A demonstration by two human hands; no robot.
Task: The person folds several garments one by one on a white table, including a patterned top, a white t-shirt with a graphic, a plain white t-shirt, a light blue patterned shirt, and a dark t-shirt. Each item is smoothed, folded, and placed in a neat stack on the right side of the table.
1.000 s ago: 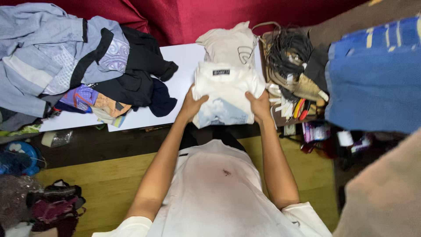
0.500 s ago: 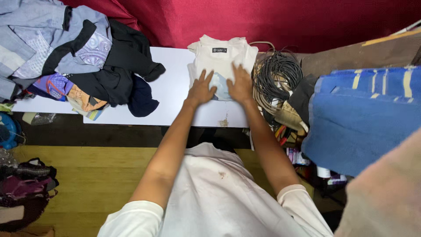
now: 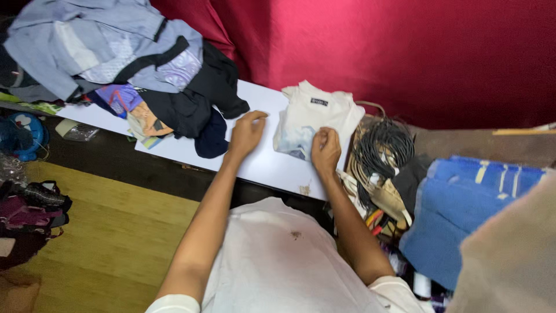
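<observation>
Folded tee (image 3: 315,119) at table (image 3: 260,168) rt edge, under rt hand (image 3: 326,149)

Bare white tabletop (image 3: 263,165) between the hands, clothes pile (image 3: 127,69) blocking at nine o'clock, folded shirt (image 3: 315,119) and cable tangle (image 3: 382,148) crowding three o'clock

A heap of grey, black and purple clothes (image 3: 127,64) is lying on the white table (image 3: 263,168). A red curtain (image 3: 405,52) is hanging behind it. Black cables (image 3: 382,148) are sitting coiled beside a blue towel (image 3: 469,203), and a dark bag (image 3: 32,217) is resting on the wooden floor (image 3: 116,243).
</observation>
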